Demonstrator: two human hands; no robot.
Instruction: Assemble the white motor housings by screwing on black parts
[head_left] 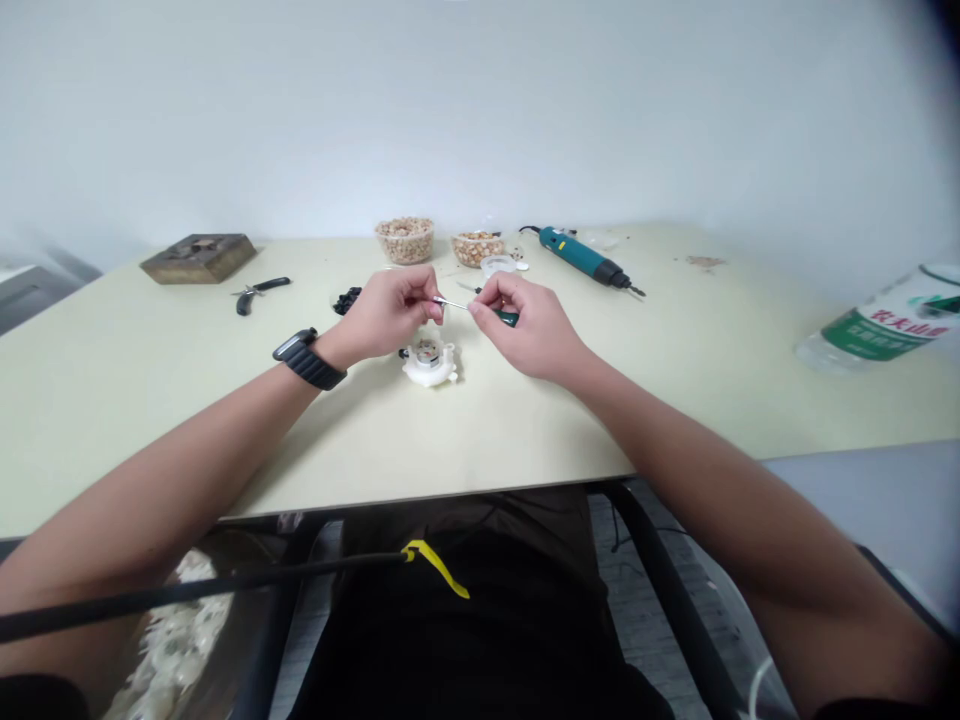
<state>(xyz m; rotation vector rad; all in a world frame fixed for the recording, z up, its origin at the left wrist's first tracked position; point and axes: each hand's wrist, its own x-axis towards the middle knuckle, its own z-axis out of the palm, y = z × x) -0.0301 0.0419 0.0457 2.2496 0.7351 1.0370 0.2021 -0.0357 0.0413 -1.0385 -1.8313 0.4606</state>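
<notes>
One pc (440, 302), mostly hidden, pinched in my L hand (394, 312); R hand (526, 325) grips 1 screwdriver (455, 305); 1 wht housing (430, 375) below, 2 tubs (405, 250) beyond.

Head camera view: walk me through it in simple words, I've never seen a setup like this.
There is no robot here. The single picture comes from a camera worn on a person's head, looking forward and down at two bare hands over a pale table. The right hand holds a green-handled tool with a thin metal shaft, probably a screwdriver. The left hand's fingertips are pinched together at its tip; what they grip is too small to make out. Below them sits a white plastic part. Farther back are two filled clear tubs and a teal power tool. Pliers and a block lie to the left, a large bottle to the right.
</notes>
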